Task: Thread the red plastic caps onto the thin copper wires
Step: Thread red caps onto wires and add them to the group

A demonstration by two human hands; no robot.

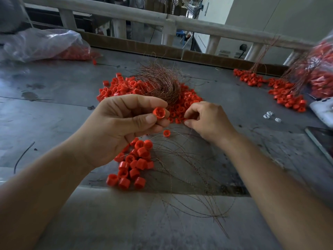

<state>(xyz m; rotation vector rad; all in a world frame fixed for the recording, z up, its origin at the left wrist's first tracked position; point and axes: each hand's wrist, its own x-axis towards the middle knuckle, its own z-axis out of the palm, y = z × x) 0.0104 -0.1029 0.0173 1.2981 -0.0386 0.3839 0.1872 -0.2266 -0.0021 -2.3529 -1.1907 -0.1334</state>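
Note:
My left hand (124,123) pinches one red cap (159,113) between thumb and forefinger, its open end facing me. My right hand (207,120) is just to its right with fingers curled, pinching a thin copper wire whose tip I cannot make out. Behind both hands lies a pile of loose red caps (126,89) with a tangled bundle of copper wires (162,82) on top. Below my left hand sits a cluster of threaded caps (135,163), their wires (189,177) fanning toward me. A single cap (166,132) lies between the hands.
A clear plastic bag of red caps (45,46) lies at the back left. More threaded caps (281,91) and another bag (320,69) are at the right. A white device (322,112), small white parts (270,115) and a dark tablet (322,141) sit by the right edge.

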